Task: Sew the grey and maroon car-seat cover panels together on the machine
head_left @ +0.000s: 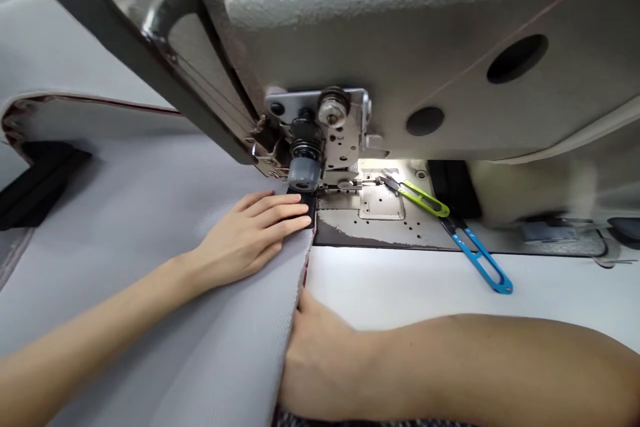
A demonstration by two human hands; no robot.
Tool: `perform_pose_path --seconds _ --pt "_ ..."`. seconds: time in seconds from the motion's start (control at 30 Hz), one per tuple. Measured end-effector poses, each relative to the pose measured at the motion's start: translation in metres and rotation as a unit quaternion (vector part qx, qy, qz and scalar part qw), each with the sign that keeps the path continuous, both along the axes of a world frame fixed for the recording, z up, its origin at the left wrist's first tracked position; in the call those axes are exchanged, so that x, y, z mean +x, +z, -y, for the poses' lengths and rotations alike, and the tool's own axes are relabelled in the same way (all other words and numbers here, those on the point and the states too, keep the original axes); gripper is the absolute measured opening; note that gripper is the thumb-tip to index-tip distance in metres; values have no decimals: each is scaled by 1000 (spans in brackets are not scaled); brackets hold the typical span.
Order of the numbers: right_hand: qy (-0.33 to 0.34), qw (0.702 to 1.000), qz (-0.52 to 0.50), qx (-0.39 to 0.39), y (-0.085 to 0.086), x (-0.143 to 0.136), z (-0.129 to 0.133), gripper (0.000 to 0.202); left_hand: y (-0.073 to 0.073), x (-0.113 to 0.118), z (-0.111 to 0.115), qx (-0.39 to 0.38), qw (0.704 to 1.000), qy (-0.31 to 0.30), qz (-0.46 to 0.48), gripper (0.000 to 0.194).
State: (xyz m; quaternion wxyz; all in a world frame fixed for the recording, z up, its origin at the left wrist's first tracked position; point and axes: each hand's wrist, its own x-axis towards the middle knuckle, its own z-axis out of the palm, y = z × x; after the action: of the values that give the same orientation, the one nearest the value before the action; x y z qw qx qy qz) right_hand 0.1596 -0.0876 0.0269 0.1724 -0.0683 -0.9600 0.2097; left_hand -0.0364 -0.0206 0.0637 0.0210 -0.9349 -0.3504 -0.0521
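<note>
A large piece of grey fabric runs under the needle area of a sewing machine. My left hand lies flat on it, fingers stretched out. Its fingertips touch a black strip at the fabric's right edge, just in front of the grey round knob by the presser foot. My right hand is at the same edge, lower down and closer to me. Its fingers go beneath the fabric and are hidden, so their grip does not show.
Thread snips with yellow-green and blue handles rest across the metal machine bed and white tabletop. Another black strip shows on the fabric at the left. A thread slants across the machine body.
</note>
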Motion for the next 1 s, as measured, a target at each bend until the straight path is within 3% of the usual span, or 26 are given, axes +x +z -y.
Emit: perform_pose_path --seconds 0.13,0.33,0.6,1.0 --pt "17 1000 6 16 10 8 3 21 -5 -13 -5 -23 998 -42 31 46" --pt "1 1000 -7 29 8 7 3 24 -3 -13 -10 -34 995 -68 65 45" --pt "-11 1000 -22 20 -1 4 6 19 5 -4 -5 -40 998 -49 28 38" --pt "-13 1000 -15 14 -11 -2 0 17 -3 -10 -19 -32 996 -50 61 37"
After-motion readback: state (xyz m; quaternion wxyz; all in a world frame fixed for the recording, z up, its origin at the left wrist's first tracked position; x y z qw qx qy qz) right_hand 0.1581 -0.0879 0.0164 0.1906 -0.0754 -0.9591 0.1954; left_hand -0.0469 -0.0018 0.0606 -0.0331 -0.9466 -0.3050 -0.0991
